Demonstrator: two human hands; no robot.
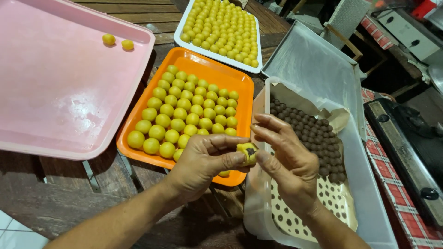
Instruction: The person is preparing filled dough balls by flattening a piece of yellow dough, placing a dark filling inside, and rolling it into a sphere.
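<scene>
Hands meet over the near edge of an orange tray [240, 87]. The left hand [203, 161] and the right hand [286, 157] together hold a small yellow dough piece [248, 153] with a dark spot of filling showing at its middle. The left hand's fingers [230, 159] are curled, the thumb pressed against the dough piece; the right hand's fingers [272, 133] are loosely spread above it while the right thumb touches its side.

The orange tray is rectangular and carries rows of yellow dough balls [184, 115], set close together. Beyond it lies a white rectangular tray [181, 27], packed edge to edge with smaller yellow balls [224, 27]. To the left, a large pink tray [55, 92] rests tilted over the dark wooden counter [55, 193], with only two yellow balls [117, 42] near its far corner.

To the right stands a clear plastic box [369, 184], lined with pale paper printed with brown dots [332, 203]. Small brown balls of filling [318, 138] are heaped in its far half. The box's lid [314, 64] stands propped open behind it. A red checked cloth [397, 193] lies beside the box, under a black stove [406, 143].
</scene>
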